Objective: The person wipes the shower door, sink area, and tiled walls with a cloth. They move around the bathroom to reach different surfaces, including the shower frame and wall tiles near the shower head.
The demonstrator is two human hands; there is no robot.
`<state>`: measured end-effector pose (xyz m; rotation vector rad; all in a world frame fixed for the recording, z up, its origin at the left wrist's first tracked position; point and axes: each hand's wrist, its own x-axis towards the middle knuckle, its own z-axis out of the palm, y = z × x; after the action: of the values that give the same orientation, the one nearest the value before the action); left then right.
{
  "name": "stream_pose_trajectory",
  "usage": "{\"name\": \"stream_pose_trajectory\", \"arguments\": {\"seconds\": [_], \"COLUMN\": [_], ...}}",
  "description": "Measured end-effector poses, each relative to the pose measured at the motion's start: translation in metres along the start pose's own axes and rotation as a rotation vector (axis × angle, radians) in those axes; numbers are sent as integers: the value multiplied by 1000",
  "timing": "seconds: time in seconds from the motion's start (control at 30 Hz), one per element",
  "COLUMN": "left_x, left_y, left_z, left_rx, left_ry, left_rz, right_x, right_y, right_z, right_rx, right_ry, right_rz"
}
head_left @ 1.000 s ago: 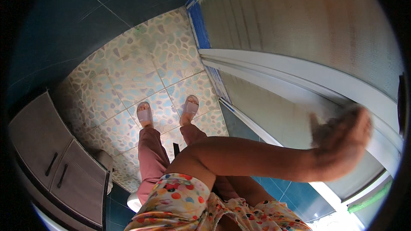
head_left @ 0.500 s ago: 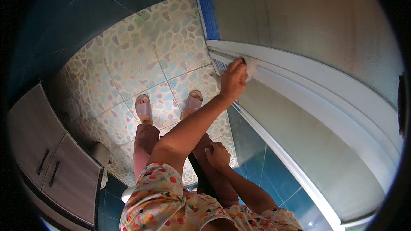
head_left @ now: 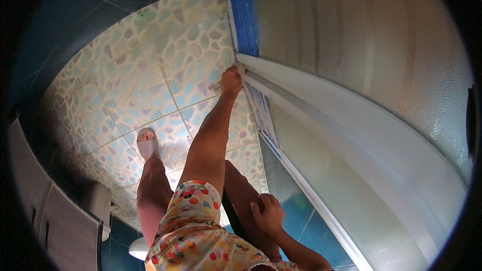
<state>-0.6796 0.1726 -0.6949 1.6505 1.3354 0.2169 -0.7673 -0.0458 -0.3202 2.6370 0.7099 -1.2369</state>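
My left hand (head_left: 231,80) is stretched far forward, its fingers closed round a crumpled whitish cloth (head_left: 216,88). It is at the far end of the white rail (head_left: 321,88) of a frosted glass screen, and some cloth shows by the rail. Most of the cloth is hidden by the hand. My right hand (head_left: 268,215) lies on my right knee with its fingers spread a little, holding nothing.
Frosted panels (head_left: 351,25) with a blue strip (head_left: 242,17) stand along the right. Pebble-patterned tiles (head_left: 135,90) cover the floor under my sandalled left foot (head_left: 147,143). A grey cabinet (head_left: 70,226) and a pale bin-like container (head_left: 98,199) are at the lower left.
My left hand has slid with the cloth away from me and leftward along the rail to its far end. My right hand stays on the knee. My body leans further forward.
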Motion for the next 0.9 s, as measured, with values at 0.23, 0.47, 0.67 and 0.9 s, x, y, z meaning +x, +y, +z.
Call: {"name": "stream_pose_trajectory", "arguments": {"seconds": [0.23,0.47,0.67,0.9], "left_x": [-22,-132,-210,-268], "left_y": [68,256,400,523], "left_z": [-47,-181,-299,-388], "left_rx": [-79,-218,-258,-301], "left_ry": [-97,-70,-155,-193], "left_rz": [91,344,459,628], "right_x": [-3,-32,-91,-132], "right_y": [-15,-40,-41,-7], "right_z": [0,13,37,19], "right_rx": [-4,-21,88,326], "right_ry": [43,53,326,105], "right_rz": [-26,-58,-310,-252]}}
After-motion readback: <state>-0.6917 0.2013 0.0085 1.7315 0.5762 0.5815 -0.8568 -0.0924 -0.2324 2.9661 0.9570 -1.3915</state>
